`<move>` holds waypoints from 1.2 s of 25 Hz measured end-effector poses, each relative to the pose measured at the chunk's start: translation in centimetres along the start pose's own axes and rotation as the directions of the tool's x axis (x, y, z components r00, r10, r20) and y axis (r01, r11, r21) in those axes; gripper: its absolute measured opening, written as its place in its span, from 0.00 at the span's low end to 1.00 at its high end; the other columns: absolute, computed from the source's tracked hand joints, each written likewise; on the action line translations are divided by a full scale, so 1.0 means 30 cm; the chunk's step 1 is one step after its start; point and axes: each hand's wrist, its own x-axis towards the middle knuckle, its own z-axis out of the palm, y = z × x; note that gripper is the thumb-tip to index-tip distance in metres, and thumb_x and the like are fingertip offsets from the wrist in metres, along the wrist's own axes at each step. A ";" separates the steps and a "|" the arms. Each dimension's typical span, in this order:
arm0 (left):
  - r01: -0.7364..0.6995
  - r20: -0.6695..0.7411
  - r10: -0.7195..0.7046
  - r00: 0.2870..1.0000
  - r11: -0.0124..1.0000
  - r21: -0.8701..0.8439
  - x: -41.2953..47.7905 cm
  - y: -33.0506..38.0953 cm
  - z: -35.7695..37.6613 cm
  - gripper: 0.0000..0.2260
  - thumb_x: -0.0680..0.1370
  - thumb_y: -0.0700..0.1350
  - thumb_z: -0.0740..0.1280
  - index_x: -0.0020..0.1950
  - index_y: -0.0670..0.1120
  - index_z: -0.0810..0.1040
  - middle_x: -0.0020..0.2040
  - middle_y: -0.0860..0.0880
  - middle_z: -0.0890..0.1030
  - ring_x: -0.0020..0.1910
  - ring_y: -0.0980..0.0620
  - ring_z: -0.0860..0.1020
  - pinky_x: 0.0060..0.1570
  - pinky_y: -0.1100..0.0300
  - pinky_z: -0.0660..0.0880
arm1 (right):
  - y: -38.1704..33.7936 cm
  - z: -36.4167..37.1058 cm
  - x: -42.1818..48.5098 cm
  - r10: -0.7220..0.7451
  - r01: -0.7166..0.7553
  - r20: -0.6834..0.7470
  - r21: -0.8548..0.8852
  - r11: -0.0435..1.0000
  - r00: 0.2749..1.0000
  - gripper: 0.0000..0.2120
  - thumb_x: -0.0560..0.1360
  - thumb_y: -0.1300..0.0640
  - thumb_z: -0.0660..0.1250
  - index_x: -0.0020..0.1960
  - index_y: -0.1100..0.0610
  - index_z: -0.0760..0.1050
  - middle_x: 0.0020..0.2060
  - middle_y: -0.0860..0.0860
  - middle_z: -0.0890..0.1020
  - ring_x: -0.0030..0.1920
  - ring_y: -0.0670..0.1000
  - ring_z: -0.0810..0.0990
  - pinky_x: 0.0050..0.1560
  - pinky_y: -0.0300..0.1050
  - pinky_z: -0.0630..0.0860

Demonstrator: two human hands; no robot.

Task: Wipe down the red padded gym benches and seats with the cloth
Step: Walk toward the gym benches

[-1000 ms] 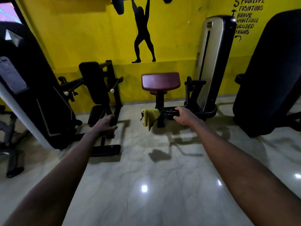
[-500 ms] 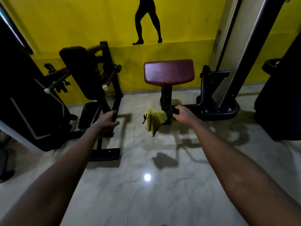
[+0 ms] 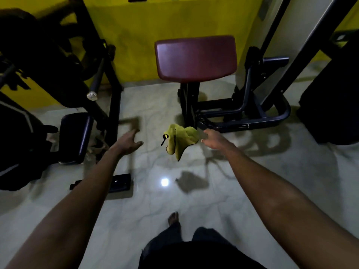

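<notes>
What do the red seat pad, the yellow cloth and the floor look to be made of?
Dark red padded seat: likely vinyl or leatherette, smooth with a soft sheen. Yellow cloth held in the right hand: soft, limp fabric, perhaps microfibre, matte and draping in folds. Pale floor: polished veined tile or marble, mirroring a lamp.

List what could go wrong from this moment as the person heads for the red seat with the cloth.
1. The right hand holds the cloth only by one edge, most of it dangling, so it may slip onto the floor.
2. The floor is glossy and the visible foot looks bare, so slipping seems possible.
3. Black frame bars sit low beside the red seat; a toe could catch them.
</notes>
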 end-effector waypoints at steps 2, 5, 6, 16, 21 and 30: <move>0.036 0.040 -0.036 0.999 0.999 -0.009 0.135 -0.026 0.010 0.30 0.80 0.47 0.69 0.78 0.39 0.62 0.75 0.36 0.68 0.72 0.38 0.69 0.68 0.53 0.65 | -0.006 0.023 0.124 0.044 -0.046 0.047 0.029 0.999 0.998 0.20 0.78 0.59 0.66 0.69 0.63 0.73 0.67 0.61 0.76 0.67 0.61 0.74 0.67 0.52 0.72; 0.044 0.111 -0.042 0.993 0.999 -0.013 0.305 -0.044 0.053 0.30 0.80 0.47 0.69 0.78 0.40 0.62 0.75 0.37 0.67 0.72 0.39 0.68 0.68 0.53 0.65 | 0.004 0.066 0.292 0.090 -0.097 0.110 0.063 0.993 0.990 0.20 0.78 0.60 0.66 0.70 0.62 0.72 0.67 0.60 0.76 0.66 0.60 0.75 0.65 0.48 0.73; 0.053 0.131 -0.052 0.990 0.999 -0.007 0.359 -0.049 0.066 0.30 0.80 0.47 0.69 0.78 0.40 0.62 0.76 0.38 0.67 0.72 0.39 0.69 0.68 0.54 0.65 | 0.012 0.081 0.352 0.111 -0.120 0.125 0.067 0.991 0.986 0.21 0.78 0.60 0.66 0.70 0.62 0.72 0.66 0.60 0.77 0.66 0.61 0.75 0.63 0.48 0.72; 0.145 0.304 -0.139 0.942 0.989 0.002 0.795 -0.098 0.252 0.27 0.80 0.46 0.69 0.77 0.40 0.65 0.75 0.40 0.69 0.73 0.42 0.68 0.69 0.57 0.62 | 0.189 0.374 0.833 0.467 -0.603 0.422 0.290 0.743 0.777 0.17 0.76 0.56 0.65 0.62 0.63 0.74 0.56 0.60 0.78 0.56 0.61 0.78 0.53 0.49 0.73; 0.110 0.390 -0.129 0.912 0.991 0.071 0.902 -0.129 0.234 0.27 0.80 0.47 0.68 0.77 0.40 0.65 0.75 0.39 0.69 0.73 0.40 0.69 0.68 0.55 0.64 | 0.194 0.409 0.872 0.490 -0.713 0.542 0.640 0.286 0.683 0.03 0.75 0.60 0.64 0.45 0.54 0.75 0.46 0.54 0.78 0.46 0.52 0.75 0.50 0.45 0.72; -0.111 0.401 0.059 0.914 0.988 0.109 1.132 -0.046 0.098 0.26 0.81 0.48 0.67 0.76 0.41 0.67 0.74 0.38 0.70 0.71 0.39 0.70 0.66 0.53 0.66 | 0.115 0.253 0.737 0.394 -0.651 0.560 0.745 0.145 0.728 0.29 0.73 0.43 0.73 0.67 0.57 0.75 0.56 0.58 0.84 0.57 0.59 0.83 0.62 0.56 0.78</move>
